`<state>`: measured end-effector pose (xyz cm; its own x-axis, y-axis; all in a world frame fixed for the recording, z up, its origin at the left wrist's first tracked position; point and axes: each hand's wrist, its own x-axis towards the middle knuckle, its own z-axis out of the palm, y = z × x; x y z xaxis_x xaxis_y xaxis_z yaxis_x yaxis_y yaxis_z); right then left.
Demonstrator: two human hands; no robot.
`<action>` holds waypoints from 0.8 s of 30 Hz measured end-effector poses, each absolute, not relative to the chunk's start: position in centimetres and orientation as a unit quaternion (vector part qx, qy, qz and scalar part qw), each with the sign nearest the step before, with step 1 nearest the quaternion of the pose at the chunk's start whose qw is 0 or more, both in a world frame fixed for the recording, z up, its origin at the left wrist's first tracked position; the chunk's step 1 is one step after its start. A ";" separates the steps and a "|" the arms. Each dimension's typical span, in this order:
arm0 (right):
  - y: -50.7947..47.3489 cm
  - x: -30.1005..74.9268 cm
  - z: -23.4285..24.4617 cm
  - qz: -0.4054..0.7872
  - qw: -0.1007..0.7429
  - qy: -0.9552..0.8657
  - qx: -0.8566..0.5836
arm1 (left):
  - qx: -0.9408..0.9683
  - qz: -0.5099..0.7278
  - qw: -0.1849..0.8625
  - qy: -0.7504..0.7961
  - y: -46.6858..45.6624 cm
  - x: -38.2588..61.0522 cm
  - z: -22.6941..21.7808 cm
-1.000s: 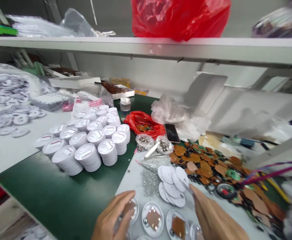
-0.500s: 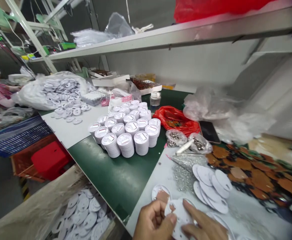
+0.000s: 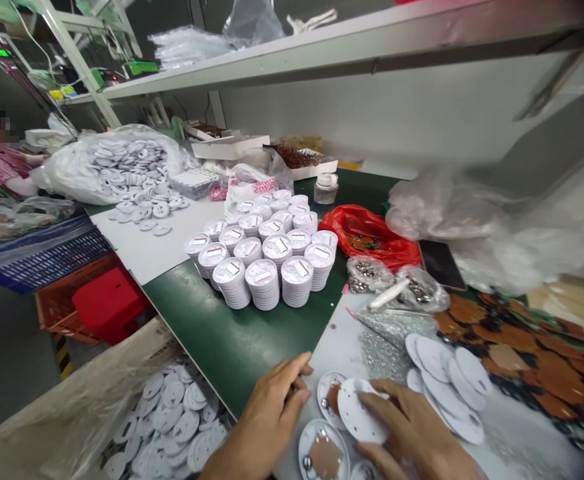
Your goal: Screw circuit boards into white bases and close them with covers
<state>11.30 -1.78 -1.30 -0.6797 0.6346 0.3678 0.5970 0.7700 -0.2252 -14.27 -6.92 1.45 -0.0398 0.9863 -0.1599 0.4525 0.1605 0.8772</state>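
My right hand (image 3: 412, 427) grips a white round plastic disc (image 3: 359, 408) with small holes, by its right edge. That disc partly overlaps a white round housing (image 3: 321, 399) with a brown board in it. Nearer to me lies a second white housing (image 3: 304, 437), its brown board and round metal parts showing. My left hand (image 3: 269, 410) is just left of these housings, fingers stretched out and nothing in them. To the right of the held disc is a loose pile of white discs (image 3: 445, 380).
Stacks of white round units (image 3: 265, 283) stand on the green tabletop (image 3: 207, 327). A red bag (image 3: 387, 250), small bags of metal parts (image 3: 369, 275), silvery pins (image 3: 387, 350) and brown boards (image 3: 537, 347) lie to the right. A box of white discs (image 3: 172, 413) is lower left; a person (image 3: 2, 163) sits far left.
My left hand has let go of the white disc and moved left, its fingers spreading. The right hand keeps the disc. The view has shifted, uncovering the nearer housing.
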 end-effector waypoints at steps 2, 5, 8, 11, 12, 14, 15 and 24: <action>-1.5 10.2 -1.5 0.080 0.182 -0.921 -0.334 | 0.570 0.301 0.423 0.636 -6.4 -14.3 0.9; -1.3 8.6 -2.2 0.102 0.155 -0.920 -0.344 | 0.569 0.294 0.443 0.627 -6.0 -13.9 0.1; -1.0 7.8 -2.3 0.100 0.154 -0.920 -0.346 | 0.566 0.311 0.451 0.616 -5.9 -13.5 -0.4; -0.6 7.6 -1.7 0.117 0.140 -0.928 -0.326 | 0.562 0.324 0.456 0.610 -5.7 -13.3 -0.6; -0.4 7.6 -1.4 0.121 0.140 -0.929 -0.320 | 0.560 0.325 0.456 0.610 -5.5 -13.3 -0.7; -0.1 7.5 -1.1 0.124 0.154 -0.931 -0.306 | 0.556 0.330 0.454 0.613 -5.3 -13.3 -0.9; 0.0 7.4 -1.0 0.126 0.163 -0.932 -0.300 | 0.555 0.333 0.452 0.613 -5.3 -13.2 -1.0; 0.1 7.3 -0.8 0.107 0.169 -0.940 -0.278 | 0.558 0.356 0.437 0.609 -5.4 -12.7 -1.4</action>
<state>7.28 0.14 -0.83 -0.7887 0.5580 0.2579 0.4856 0.8228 -0.2954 -12.65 -5.43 -1.38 0.0049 0.9908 -0.1349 0.3686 0.1236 0.9213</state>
